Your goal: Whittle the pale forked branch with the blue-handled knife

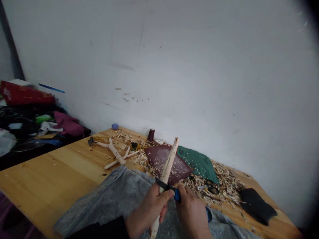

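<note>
My left hand (149,210) is wrapped round a long pale peeled wooden stick (169,162) that points up and away over the table. My right hand (193,214) grips a knife with a blue handle (177,195). Its dark blade (161,183) lies across the stick just above my left thumb. Both hands are over a grey cloth (117,196) at the near table edge.
On the wooden table (50,179) lie wood shavings (224,182), a dark red sheet (161,161), a green sheet (199,162), a forked peeled branch (116,154), scissors (211,190), a dark thread spool (151,134) and a black pouch (258,205). Clutter is piled at left (32,116).
</note>
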Demonstrator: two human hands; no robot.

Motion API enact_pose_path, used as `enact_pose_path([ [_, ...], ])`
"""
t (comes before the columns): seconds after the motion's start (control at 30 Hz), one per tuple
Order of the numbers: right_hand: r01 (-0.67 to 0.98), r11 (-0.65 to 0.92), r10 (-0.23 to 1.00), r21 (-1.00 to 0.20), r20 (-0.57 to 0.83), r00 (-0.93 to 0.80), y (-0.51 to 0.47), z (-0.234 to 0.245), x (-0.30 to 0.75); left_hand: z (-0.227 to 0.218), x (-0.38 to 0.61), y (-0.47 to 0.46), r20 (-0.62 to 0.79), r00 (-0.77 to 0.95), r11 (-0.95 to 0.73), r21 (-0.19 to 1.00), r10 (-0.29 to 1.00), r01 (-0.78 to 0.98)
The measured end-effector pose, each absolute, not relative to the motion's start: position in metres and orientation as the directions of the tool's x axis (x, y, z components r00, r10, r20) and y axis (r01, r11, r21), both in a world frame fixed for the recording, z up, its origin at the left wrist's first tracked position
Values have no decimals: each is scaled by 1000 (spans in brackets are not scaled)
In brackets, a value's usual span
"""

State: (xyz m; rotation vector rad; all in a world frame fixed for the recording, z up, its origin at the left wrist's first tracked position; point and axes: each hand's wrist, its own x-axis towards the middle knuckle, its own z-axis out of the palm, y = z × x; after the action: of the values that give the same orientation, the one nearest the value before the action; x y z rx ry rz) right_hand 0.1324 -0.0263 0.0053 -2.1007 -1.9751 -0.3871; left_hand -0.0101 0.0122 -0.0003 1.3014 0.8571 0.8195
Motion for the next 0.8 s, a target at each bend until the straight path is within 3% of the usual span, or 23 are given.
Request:
enact_pose_path([
  [0.17,995,0,952,-103,303,31,-26,9,133,-1,-13,12,-57,553,200,959,832,-202],
  [0.37,994,-1,950,-113,312,36,-26,6,133,1,-16,12,-74,595,225,957,800,-183],
  [0.8,994,-83,951,65,304,59,-27,5,128,7,-17,12,-114,517,102,993,848,52],
])
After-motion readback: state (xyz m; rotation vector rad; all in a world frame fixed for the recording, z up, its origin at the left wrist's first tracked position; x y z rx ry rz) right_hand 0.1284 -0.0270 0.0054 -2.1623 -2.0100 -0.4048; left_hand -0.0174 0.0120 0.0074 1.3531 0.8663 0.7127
